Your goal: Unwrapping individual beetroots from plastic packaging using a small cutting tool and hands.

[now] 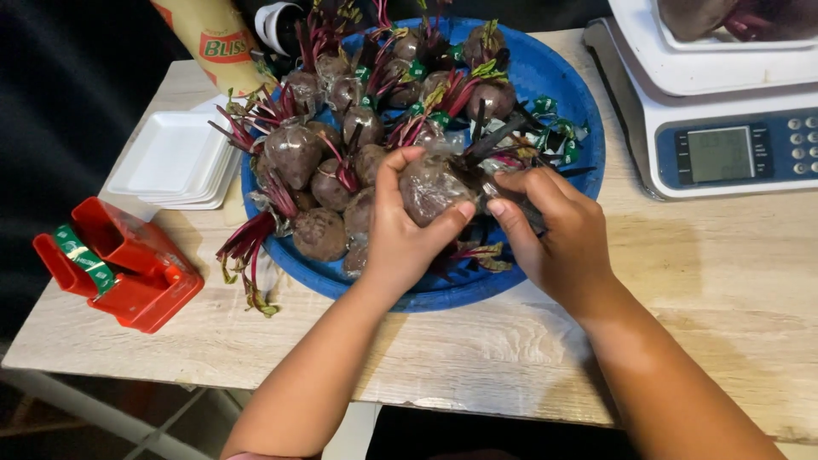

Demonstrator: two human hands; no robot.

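Glossy clear film over a matt, rough beetroot (pixel 430 187); smooth blue plastic tray (pixel 588 128); matt pale wood-grain table (pixel 724 281).

Weighing scale (pixel 724 102) top cut off by edge

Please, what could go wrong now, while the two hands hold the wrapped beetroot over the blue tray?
1. The left hand and right hand pull thin clear film around the beetroot; its stiff dark stems may pierce or tear the film.
2. The blue tray is heaped, and red stalks already hang over its near-left rim, so a bump could roll a beetroot onto the wooden table.
3. The scale stands close to the tray; an elbow might knock it.
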